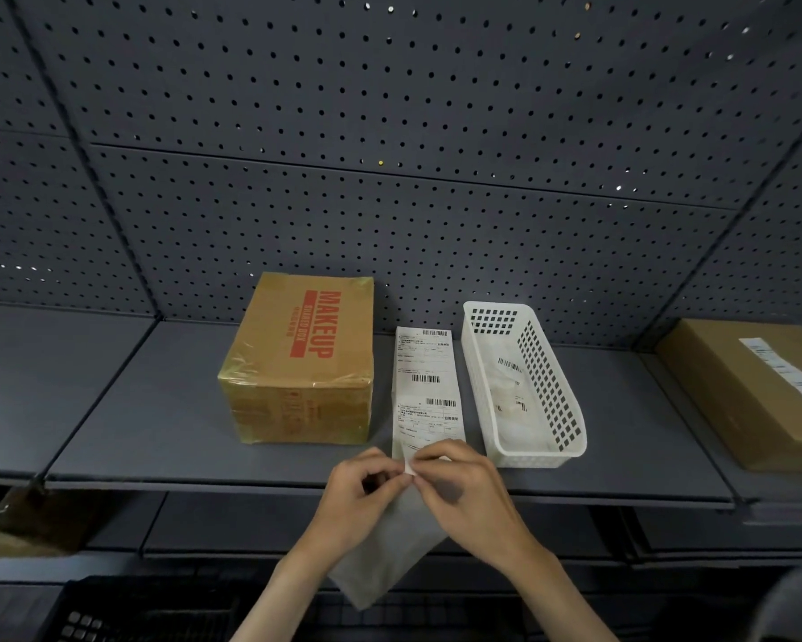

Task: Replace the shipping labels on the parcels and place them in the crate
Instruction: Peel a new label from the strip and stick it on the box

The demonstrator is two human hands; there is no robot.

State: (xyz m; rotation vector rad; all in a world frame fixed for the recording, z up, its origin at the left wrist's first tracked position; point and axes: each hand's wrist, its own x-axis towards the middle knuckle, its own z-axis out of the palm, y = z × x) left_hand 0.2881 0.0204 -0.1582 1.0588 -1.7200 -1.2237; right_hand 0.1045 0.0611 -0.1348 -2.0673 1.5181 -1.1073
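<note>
A grey soft parcel hangs below the shelf edge, held up between both hands. My left hand and my right hand pinch a small white label corner at the parcel's top. A strip of white shipping labels lies flat on the shelf just beyond my fingers. Left of it stands a taped brown box printed MAKEUP. A white perforated basket to the right of the strip holds crumpled peeled labels.
A flat brown carton with a label lies on the shelf at far right. A dark crate sits low at bottom left. Grey pegboard backs the shelf. A plastic-wrapped brown bundle is at lower left.
</note>
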